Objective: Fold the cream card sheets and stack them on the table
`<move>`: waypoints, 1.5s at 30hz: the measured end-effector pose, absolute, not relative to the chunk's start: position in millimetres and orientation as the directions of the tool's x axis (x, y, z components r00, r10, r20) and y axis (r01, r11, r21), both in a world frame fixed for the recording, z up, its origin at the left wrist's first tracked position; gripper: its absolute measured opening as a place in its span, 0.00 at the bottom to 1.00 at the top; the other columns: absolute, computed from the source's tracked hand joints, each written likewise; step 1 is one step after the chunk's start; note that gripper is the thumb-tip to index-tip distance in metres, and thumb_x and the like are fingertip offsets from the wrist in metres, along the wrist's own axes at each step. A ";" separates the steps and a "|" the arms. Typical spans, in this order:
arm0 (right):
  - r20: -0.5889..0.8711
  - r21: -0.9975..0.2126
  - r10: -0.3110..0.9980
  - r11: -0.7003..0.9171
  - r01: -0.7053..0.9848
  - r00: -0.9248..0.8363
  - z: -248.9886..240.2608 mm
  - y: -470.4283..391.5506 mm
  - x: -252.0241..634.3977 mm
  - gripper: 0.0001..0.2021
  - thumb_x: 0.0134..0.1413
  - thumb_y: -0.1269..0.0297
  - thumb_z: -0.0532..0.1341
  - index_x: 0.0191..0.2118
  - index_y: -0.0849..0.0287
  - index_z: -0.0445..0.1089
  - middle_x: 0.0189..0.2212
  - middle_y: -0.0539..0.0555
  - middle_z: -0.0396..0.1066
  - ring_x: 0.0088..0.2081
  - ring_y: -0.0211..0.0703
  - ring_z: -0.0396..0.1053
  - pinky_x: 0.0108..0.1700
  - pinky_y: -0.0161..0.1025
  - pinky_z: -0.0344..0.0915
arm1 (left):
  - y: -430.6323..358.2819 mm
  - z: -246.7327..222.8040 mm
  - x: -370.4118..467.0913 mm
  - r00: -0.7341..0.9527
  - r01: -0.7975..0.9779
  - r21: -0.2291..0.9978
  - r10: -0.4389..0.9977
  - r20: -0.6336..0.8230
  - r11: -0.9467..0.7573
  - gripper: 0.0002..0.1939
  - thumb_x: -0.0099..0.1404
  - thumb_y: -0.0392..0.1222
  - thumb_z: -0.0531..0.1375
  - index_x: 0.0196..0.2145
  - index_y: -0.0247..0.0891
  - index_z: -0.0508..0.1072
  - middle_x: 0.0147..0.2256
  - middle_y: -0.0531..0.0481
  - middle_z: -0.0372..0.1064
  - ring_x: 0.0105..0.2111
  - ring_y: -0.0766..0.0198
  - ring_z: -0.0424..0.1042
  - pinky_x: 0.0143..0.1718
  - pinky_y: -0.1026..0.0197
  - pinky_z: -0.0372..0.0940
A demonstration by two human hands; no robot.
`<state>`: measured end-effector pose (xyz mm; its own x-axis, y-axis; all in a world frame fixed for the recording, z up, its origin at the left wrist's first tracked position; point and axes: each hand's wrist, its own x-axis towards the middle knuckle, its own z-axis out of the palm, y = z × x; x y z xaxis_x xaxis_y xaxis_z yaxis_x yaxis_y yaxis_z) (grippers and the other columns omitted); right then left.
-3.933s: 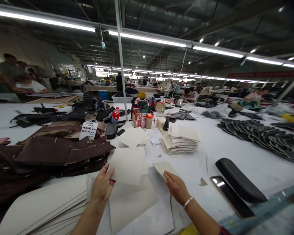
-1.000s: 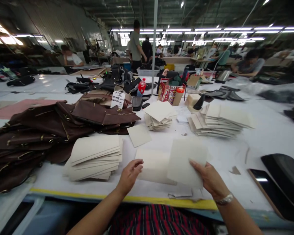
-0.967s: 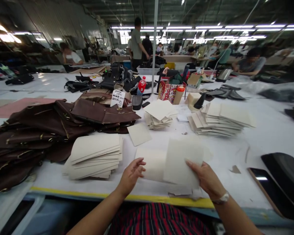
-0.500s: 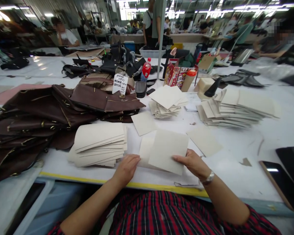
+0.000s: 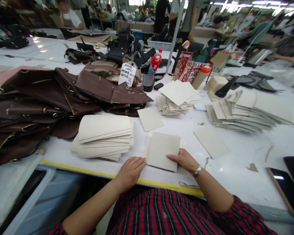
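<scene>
From the head view, the right hand (image 5: 182, 160) has the square card (image 5: 163, 150) pinched at its right edge, thumb pressed on top, fingers mostly hidden, probably to steady it without covering its face. The card lies low near the table's front edge, overlapping a paler card (image 5: 147, 142) beneath. And here's the left hand (image 5: 130, 171), palm down, fingers together and slightly bent, fingertips at the cards' lower left corner as if to square them; whether it grips anything, I can't tell.

Just left, the fanned stack (image 5: 104, 130) sits within easy reach, presumably for that reason; a smaller pile (image 5: 177, 98) stands beyond the cards.

Now the table (image 5: 237, 176): white-topped, yellow along the front edge, with brown leather pieces (image 5: 51, 98) heaped left and a phone (image 5: 284, 189) far right. Behind, a busy workshop: people standing and seated, more worktables, bright strip lights.
</scene>
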<state>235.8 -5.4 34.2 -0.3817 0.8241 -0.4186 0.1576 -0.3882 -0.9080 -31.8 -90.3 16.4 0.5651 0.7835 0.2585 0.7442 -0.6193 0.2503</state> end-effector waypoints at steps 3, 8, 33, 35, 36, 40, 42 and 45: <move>-0.407 -0.913 0.838 -0.385 0.135 -0.362 34.1 -6.3 234.9 0.19 0.38 0.61 0.65 0.40 0.63 0.68 0.40 0.57 0.71 0.42 0.51 0.68 0.47 0.45 0.64 | -92.3 14.7 -32.7 0.574 0.738 0.245 0.776 0.264 -0.629 0.19 0.59 0.30 0.47 0.48 0.36 0.64 0.50 0.46 0.61 0.50 0.58 0.59 0.51 0.51 0.55; -0.423 -0.906 0.841 -0.391 0.161 -0.338 32.5 -7.7 233.7 0.19 0.38 0.61 0.65 0.40 0.62 0.68 0.40 0.56 0.71 0.42 0.51 0.68 0.46 0.44 0.65 | -92.8 15.2 -32.1 0.576 0.744 0.242 0.781 0.240 -0.623 0.19 0.60 0.31 0.47 0.49 0.36 0.62 0.52 0.48 0.58 0.51 0.59 0.56 0.53 0.52 0.52; -0.421 -0.902 0.851 -0.356 0.246 -0.313 34.8 -7.7 227.2 0.19 0.38 0.61 0.64 0.39 0.63 0.67 0.40 0.57 0.71 0.41 0.49 0.69 0.45 0.44 0.65 | -89.2 23.7 -29.4 0.553 0.751 0.290 0.805 0.213 -0.593 0.18 0.62 0.34 0.48 0.50 0.40 0.61 0.47 0.47 0.62 0.48 0.58 0.59 0.49 0.52 0.53; -0.422 -0.901 0.852 -0.354 0.251 -0.311 33.3 -7.1 227.6 0.19 0.38 0.61 0.64 0.40 0.63 0.67 0.40 0.56 0.71 0.41 0.49 0.69 0.45 0.44 0.65 | -85.9 25.3 -28.5 0.561 0.749 0.288 0.803 0.204 -0.597 0.16 0.63 0.35 0.48 0.49 0.40 0.62 0.46 0.47 0.64 0.47 0.59 0.59 0.47 0.53 0.54; -0.422 -0.900 0.853 -0.352 0.258 -0.307 32.7 -6.7 227.8 0.19 0.38 0.61 0.64 0.40 0.63 0.67 0.40 0.56 0.71 0.41 0.49 0.68 0.45 0.43 0.65 | -83.9 26.0 -28.1 0.566 0.746 0.287 0.799 0.205 -0.601 0.15 0.63 0.36 0.48 0.48 0.40 0.63 0.44 0.48 0.64 0.46 0.60 0.60 0.46 0.54 0.55; -0.421 -0.893 0.860 -0.338 0.296 -0.288 31.5 -4.6 228.1 0.19 0.38 0.61 0.65 0.39 0.63 0.67 0.40 0.56 0.71 0.41 0.49 0.68 0.45 0.43 0.66 | -75.8 27.6 -25.8 0.568 0.739 0.283 0.791 0.228 -0.612 0.11 0.63 0.39 0.51 0.42 0.41 0.67 0.39 0.49 0.66 0.41 0.62 0.62 0.43 0.55 0.55; -0.417 -0.895 0.862 -0.336 0.293 -0.288 30.7 -3.8 228.5 0.19 0.37 0.62 0.65 0.39 0.63 0.68 0.40 0.57 0.71 0.41 0.49 0.68 0.44 0.42 0.66 | -72.1 26.9 -23.4 0.557 0.741 0.290 0.796 0.238 -0.606 0.09 0.62 0.41 0.52 0.39 0.41 0.68 0.37 0.50 0.66 0.40 0.62 0.62 0.42 0.56 0.55; -0.408 -0.902 0.866 -0.331 0.278 -0.291 28.3 -3.4 229.8 0.19 0.37 0.61 0.65 0.39 0.63 0.68 0.39 0.57 0.71 0.40 0.48 0.69 0.44 0.42 0.66 | -66.8 24.5 -18.9 0.532 0.752 0.304 0.811 0.242 -0.584 0.08 0.62 0.43 0.51 0.35 0.40 0.69 0.34 0.50 0.66 0.37 0.63 0.61 0.39 0.58 0.55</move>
<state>229.8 -3.4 28.3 -0.2908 0.8656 -0.4076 0.2779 -0.3312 -0.9017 -18.9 -66.8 24.5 0.5322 0.8113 0.2421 0.7523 -0.5843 0.3043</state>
